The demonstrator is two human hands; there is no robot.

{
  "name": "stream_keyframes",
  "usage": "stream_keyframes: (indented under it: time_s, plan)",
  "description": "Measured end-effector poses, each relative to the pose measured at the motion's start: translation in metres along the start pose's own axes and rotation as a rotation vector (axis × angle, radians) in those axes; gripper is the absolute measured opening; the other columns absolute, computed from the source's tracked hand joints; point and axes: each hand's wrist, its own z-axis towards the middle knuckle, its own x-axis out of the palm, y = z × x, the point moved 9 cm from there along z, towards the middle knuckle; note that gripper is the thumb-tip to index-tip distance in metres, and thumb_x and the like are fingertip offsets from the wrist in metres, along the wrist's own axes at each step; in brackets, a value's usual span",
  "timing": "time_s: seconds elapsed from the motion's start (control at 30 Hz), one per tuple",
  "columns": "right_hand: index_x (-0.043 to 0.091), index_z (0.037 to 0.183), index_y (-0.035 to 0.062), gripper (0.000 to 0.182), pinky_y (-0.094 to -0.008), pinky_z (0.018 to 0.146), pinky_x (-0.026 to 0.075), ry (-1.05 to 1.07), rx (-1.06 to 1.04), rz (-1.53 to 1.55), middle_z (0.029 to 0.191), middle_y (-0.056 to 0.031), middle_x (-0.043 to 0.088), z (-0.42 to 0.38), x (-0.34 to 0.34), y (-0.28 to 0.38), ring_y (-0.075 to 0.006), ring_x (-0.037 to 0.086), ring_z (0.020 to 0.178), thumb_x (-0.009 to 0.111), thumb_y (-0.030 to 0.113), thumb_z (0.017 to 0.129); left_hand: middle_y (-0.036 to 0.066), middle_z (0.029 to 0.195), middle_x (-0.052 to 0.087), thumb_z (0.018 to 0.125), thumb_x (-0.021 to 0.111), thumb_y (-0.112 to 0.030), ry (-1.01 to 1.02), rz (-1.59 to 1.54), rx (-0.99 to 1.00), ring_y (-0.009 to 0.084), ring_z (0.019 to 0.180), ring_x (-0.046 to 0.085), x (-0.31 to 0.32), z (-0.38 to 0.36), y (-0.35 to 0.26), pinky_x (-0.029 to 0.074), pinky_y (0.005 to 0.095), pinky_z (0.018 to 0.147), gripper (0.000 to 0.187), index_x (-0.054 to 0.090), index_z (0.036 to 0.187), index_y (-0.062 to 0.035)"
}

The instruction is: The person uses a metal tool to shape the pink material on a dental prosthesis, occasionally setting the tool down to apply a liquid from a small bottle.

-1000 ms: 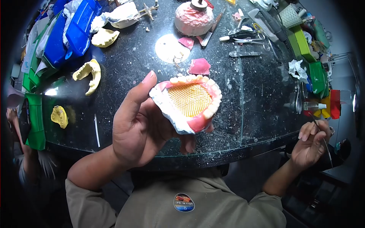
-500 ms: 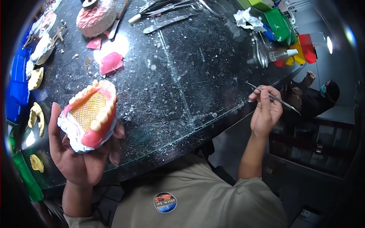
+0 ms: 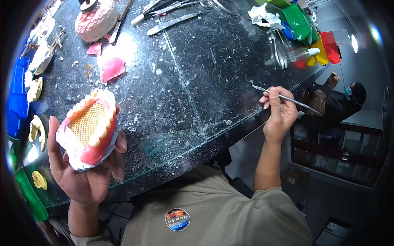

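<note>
My left hand (image 3: 84, 184) cups a denture model (image 3: 108, 127) from below, fingers wrapped round its sides. The model has a white plaster base, pink wax gums, a row of cream teeth and a gold mesh across the palate. In my right hand (image 3: 281, 112), a slim metal wax carver (image 3: 301, 104) is pinched between thumb and fingers. Its flat blade points left over the bench, well apart from the model. Beyond the model lie a pink wax piece (image 3: 112, 69) and a smaller wax scrap (image 3: 94, 49).
A round pink-topped block (image 3: 96, 22), a knife (image 3: 121, 22), a metal spatula (image 3: 174, 23) and scissors (image 3: 180, 5) lie at the back. Yellowish casts (image 3: 37, 133) line the left. Coloured bins (image 3: 299, 24) and a clear bottle (image 3: 303, 54) stand right. A masked person (image 3: 347, 96) is beyond.
The carver has turned in my right fingers, so a broader blade shows at its left end. My left hand and the model appear slightly further left and lower; the whole view has shifted a little.
</note>
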Motion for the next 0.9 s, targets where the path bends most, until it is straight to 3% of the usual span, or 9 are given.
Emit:
stream_keyframes:
  time_s: [0.17, 0.27, 0.33, 0.43, 0.53, 0.6, 0.7, 0.73, 0.9]
  plan:
    - [0.057, 0.091, -0.0033, 0.010, -0.0164, 0.052, 0.039, 0.004, 0.001, -0.027, 0.079, -0.0090, 0.061, -0.001, 0.001, -0.001, -0.0087, 0.057, 0.062, 0.058, 0.004, 0.085, 0.024, 0.120, 0.045, 0.093, 0.027, -0.045, -0.229, -0.037, 0.014, 0.0268, 0.073, 0.054, -0.006, -0.003, 0.001, 0.054, 0.0315, 0.054, 0.060, 0.033, 0.129, 0.0025]
    - [0.058, 0.091, -0.0031, 0.010, -0.0164, 0.052, 0.039, 0.012, -0.003, -0.035, 0.079, -0.0089, 0.061, 0.000, 0.001, -0.001, -0.0087, 0.057, 0.062, 0.058, 0.005, 0.085, 0.030, 0.086, 0.052, 0.090, 0.014, -0.054, -0.417, -0.100, 0.024, 0.0289, 0.056, 0.056, -0.011, -0.004, 0.002, 0.047, 0.0298, 0.038, 0.074, 0.032, 0.128, 0.0064]
    - [0.058, 0.090, -0.0031, 0.010, -0.0164, 0.052, 0.039, 0.010, -0.005, -0.028, 0.079, -0.0090, 0.061, 0.000, 0.001, -0.001, -0.0088, 0.057, 0.062, 0.058, 0.005, 0.085, 0.026, 0.108, 0.047, 0.091, 0.021, -0.050, -0.175, -0.013, 0.010, 0.0267, 0.066, 0.056, -0.010, -0.001, 0.001, 0.050, 0.0305, 0.038, 0.066, 0.031, 0.129, 0.0039]
    - [0.058, 0.090, -0.0032, 0.009, -0.0164, 0.052, 0.039, 0.004, -0.004, -0.016, 0.078, -0.0096, 0.061, 0.000, 0.001, -0.001, -0.0090, 0.057, 0.062, 0.058, 0.005, 0.085, 0.024, 0.121, 0.044, 0.092, 0.024, -0.048, -0.141, 0.017, 0.003, 0.0262, 0.072, 0.056, -0.010, -0.002, 0.002, 0.052, 0.0319, 0.041, 0.063, 0.031, 0.130, 0.0024]
    - [0.058, 0.090, -0.0035, 0.009, -0.0166, 0.052, 0.039, 0.000, 0.006, -0.040, 0.078, -0.0103, 0.061, 0.000, 0.000, 0.001, -0.0091, 0.056, 0.062, 0.057, 0.004, 0.085, 0.024, 0.121, 0.044, 0.092, 0.024, -0.049, -0.034, 0.001, -0.018, 0.0278, 0.073, 0.057, -0.005, 0.002, 0.004, 0.052, 0.0335, 0.044, 0.064, 0.032, 0.130, 0.0019]
    - [0.057, 0.089, -0.0036, 0.009, -0.0169, 0.052, 0.039, -0.012, 0.014, -0.037, 0.078, -0.0106, 0.060, 0.001, 0.000, -0.001, -0.0092, 0.055, 0.062, 0.056, 0.004, 0.085, 0.024, 0.119, 0.048, 0.091, 0.024, -0.050, -0.188, -0.045, -0.036, 0.0303, 0.075, 0.057, -0.009, -0.003, 0.004, 0.052, 0.0340, 0.049, 0.064, 0.035, 0.129, 0.0009]
    - [0.056, 0.091, -0.0034, 0.010, -0.0189, 0.054, 0.040, 0.002, 0.021, -0.019, 0.078, -0.0114, 0.060, 0.001, 0.003, 0.001, -0.0114, 0.055, 0.062, 0.054, 0.006, 0.086, 0.026, 0.104, 0.055, 0.090, 0.022, -0.051, -0.359, -0.092, -0.045, 0.0323, 0.072, 0.057, -0.012, -0.005, 0.006, 0.051, 0.0340, 0.050, 0.066, 0.038, 0.127, 0.0010]
    - [0.054, 0.092, -0.0032, 0.012, -0.0196, 0.054, 0.040, -0.006, 0.029, 0.019, 0.079, -0.0120, 0.059, 0.001, 0.006, 0.003, -0.0126, 0.056, 0.063, 0.053, 0.008, 0.087, 0.027, 0.095, 0.056, 0.090, 0.020, -0.053, -0.224, -0.083, -0.100, 0.0324, 0.065, 0.057, -0.009, -0.003, 0.008, 0.050, 0.0345, 0.049, 0.068, 0.040, 0.125, 0.0015]
    - [0.048, 0.094, -0.0013, 0.019, -0.0246, 0.054, 0.045, 0.263, -0.076, 0.302, 0.080, -0.0149, 0.058, 0.011, 0.076, 0.059, -0.0192, 0.059, 0.064, 0.050, 0.017, 0.090, 0.025, 0.095, 0.058, 0.090, 0.019, -0.053, -0.262, -0.109, -0.109, 0.0316, 0.072, 0.060, -0.012, -0.005, 0.011, 0.050, 0.0345, 0.052, 0.069, 0.041, 0.125, 0.0015]
